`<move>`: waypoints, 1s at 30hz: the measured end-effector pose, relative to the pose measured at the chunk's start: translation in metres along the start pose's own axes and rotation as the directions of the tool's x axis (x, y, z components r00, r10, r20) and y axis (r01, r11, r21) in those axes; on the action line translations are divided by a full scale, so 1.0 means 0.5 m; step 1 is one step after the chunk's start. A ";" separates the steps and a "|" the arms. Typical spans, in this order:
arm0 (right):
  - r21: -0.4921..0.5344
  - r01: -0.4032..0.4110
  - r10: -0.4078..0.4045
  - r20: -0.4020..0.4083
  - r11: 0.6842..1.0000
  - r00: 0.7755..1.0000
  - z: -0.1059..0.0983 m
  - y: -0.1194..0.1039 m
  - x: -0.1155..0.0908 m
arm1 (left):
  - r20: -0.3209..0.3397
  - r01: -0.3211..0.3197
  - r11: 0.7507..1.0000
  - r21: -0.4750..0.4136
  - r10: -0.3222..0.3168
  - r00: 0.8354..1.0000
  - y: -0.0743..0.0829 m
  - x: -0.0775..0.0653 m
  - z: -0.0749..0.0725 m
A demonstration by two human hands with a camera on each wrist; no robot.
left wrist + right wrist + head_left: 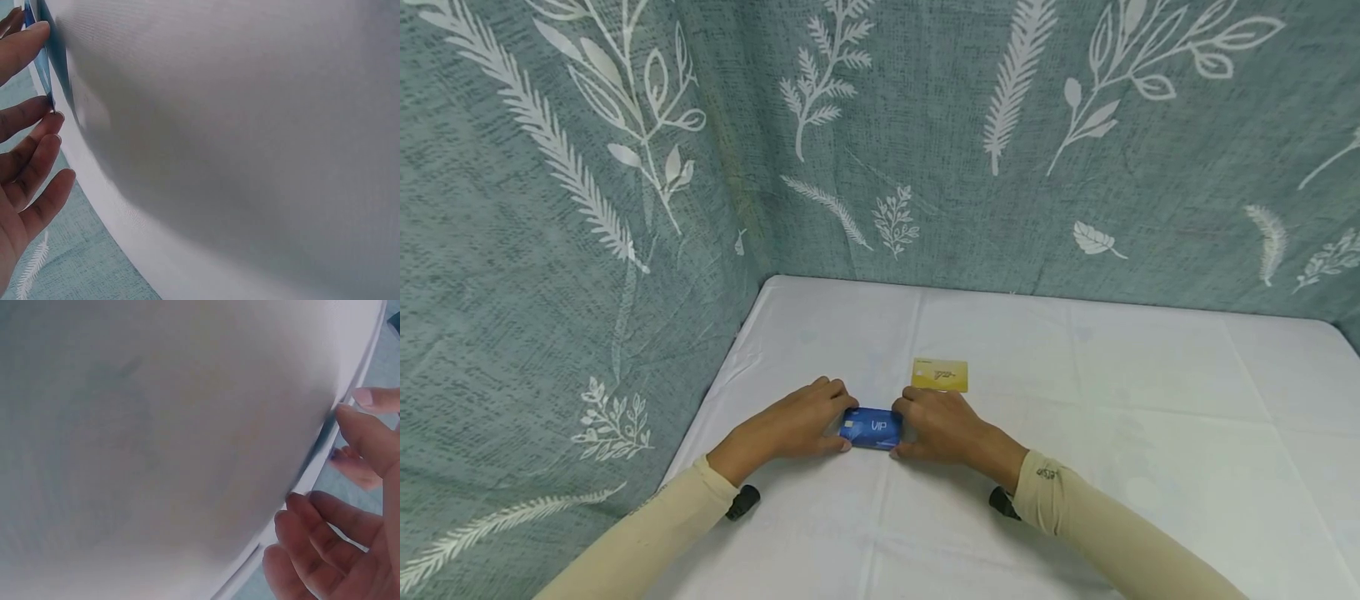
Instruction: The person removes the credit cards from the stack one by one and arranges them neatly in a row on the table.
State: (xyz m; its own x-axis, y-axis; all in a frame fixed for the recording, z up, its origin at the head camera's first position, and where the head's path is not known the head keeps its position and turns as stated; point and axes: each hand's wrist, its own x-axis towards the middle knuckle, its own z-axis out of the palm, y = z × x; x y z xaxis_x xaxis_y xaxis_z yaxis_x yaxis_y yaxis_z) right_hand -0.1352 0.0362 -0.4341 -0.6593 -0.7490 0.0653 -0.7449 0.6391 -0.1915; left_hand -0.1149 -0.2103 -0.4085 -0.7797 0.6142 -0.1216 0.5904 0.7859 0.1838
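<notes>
A blue card (872,428) with white "VIP" lettering and a small chip lies between both hands, low over the white table; whether it touches the cloth I cannot tell. My left hand (808,423) pinches its left end, index finger at the far edge and thumb at the near edge. At the other end, my right hand (942,427) pinches it the same way. Both wrist views catch the card nearly edge-on, a thin strip (44,67) by the left fingers. Just beyond the right hand's knuckles, a yellow card (942,373) with dark script lies flat on the cloth.
White cloth (1150,400) covers the table, with fold creases running across it. Grey-green curtains with white leaf prints (925,167) stand along the table's back and left edges. Dark wrist-worn devices (743,502) show beneath the beige sleeves (1097,517).
</notes>
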 end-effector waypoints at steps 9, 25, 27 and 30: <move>0.004 -0.011 0.011 0.010 1.000 1.000 -0.006 -0.005 0.004 | 0.010 0.009 1.000 0.001 -0.009 1.000 -0.003 0.000 0.002; 0.001 -0.026 0.026 0.022 1.000 0.999 -0.002 -0.010 0.009 | -0.008 -0.013 1.000 0.022 0.013 1.000 -0.007 -0.002 0.004; 0.000 -0.032 0.031 0.023 1.000 0.999 -0.003 -0.011 0.008 | -0.011 -0.017 1.000 0.027 0.017 1.000 -0.007 -0.003 0.003; 0.002 -0.037 0.037 0.023 0.999 0.999 -0.004 -0.012 0.008 | -0.015 -0.021 0.999 0.025 0.022 1.000 -0.008 -0.004 0.002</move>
State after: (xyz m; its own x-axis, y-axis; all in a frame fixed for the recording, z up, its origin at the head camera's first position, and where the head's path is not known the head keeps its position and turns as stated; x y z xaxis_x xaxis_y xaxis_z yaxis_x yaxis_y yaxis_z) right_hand -0.1336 0.0295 -0.4309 -0.6842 -0.7284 0.0359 -0.7196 0.6662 -0.1959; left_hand -0.1154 -0.2147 -0.4100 -0.7698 0.6300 -0.1028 0.6120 0.7741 0.1619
